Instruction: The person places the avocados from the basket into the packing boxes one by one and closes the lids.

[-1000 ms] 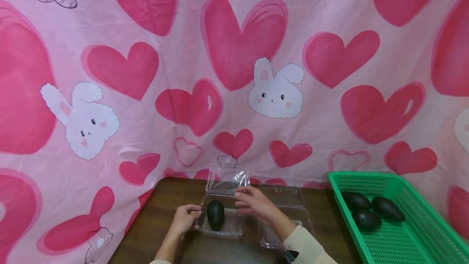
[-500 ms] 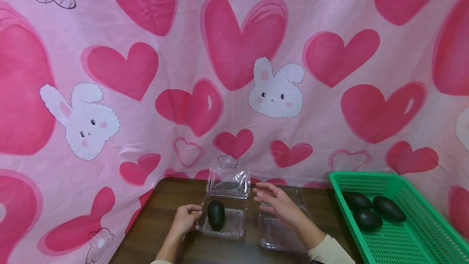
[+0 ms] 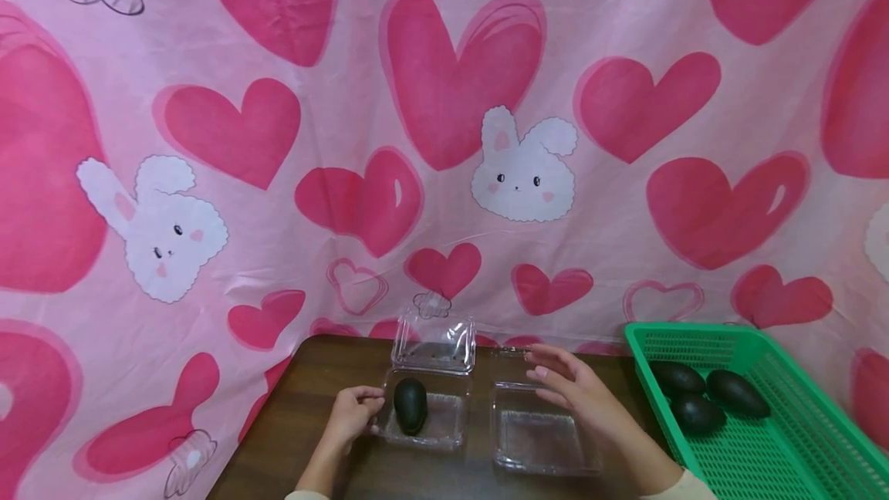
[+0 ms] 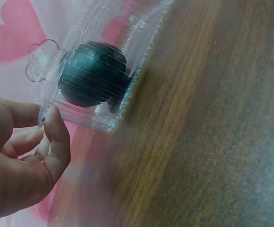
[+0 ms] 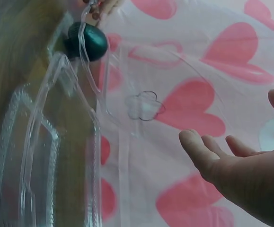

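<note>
Avocado box (image 3: pixel 446 417) on woodgrain (image 3: pixel 278 438), pink backdrop (image 3: pixel 444 207); left grip (image 3: pixel 354 413) closed on rim, right (image 3: pixel 585 398) outstretched.

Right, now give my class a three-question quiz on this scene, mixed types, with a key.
1. True or false: the left hand pinches the edge of the clear container with a dark oval object inside.

2. How many dark oval objects lie in the green basket?

3. Choose one. The right hand is:
A) gripping the green basket
B) lifting a dark oval object
C) holding nothing

Key: 1. True; the left wrist view shows the pinch. 2. Three. 3. C.
</note>
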Motion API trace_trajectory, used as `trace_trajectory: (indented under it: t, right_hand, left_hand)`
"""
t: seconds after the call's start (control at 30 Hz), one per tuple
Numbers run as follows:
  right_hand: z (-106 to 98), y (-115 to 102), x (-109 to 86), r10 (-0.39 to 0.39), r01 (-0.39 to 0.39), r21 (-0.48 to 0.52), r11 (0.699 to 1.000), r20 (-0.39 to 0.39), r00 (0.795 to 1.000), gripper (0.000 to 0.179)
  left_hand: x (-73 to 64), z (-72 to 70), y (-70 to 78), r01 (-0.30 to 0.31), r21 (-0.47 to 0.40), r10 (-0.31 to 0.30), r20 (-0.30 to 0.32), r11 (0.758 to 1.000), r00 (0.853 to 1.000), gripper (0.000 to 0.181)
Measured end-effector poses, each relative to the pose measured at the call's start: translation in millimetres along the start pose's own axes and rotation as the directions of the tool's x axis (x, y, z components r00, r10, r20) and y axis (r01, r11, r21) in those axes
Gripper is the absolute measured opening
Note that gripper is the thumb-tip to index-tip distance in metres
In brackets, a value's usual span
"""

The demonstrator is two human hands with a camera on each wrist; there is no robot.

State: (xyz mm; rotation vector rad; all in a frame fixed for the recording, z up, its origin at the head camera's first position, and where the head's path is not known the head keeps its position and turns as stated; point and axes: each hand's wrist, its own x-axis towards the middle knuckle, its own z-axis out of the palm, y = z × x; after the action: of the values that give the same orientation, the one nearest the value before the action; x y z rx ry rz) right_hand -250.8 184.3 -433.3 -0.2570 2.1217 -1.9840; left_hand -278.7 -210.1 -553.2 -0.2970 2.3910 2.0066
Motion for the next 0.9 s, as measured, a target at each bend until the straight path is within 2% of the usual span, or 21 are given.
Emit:
trace_trajectory:
  t: [0.2,0.37,0.47,0.67,0.9]
  right_hand:
    - [-22,-11,-16.8,-0.013,0.012,-0.02,1.0,-0.048,0.999,0.059]
    - [-43,-18,-26.8,-0.06,0.056,-0.077,0.995,-0.05,0.997,0.057]
    - [-55,-19,-30.4,-0.064,0.057,-0.1,0.993,-0.062,0.996,0.056]
    - [-80,-17,-34.4,-0.007,-0.003,-0.152,0.988,-0.07,0.998,0.061]
    - [-119,-13,-38.1,0.075,-0.088,-0.211,0.974,-0.072,0.995,0.07]
  left_hand:
    - [-0.6,0.9,2.4,0.002,0.005,-0.002,0.006,1.0,1.0,0.022]
    - [-1.0,0.9,3.6,0.007,0.006,-0.007,0.014,1.0,1.0,0.022]
    - [-1.0,0.6,3.8,0.007,0.007,-0.008,0.013,1.0,1.0,0.022]
    - [0.3,-0.2,1.7,0.009,0.01,-0.009,0.009,1.0,1.0,0.022]
    - [1.0,-0.8,-1.1,0.01,0.016,-0.01,0.014,1.0,1.0,0.023]
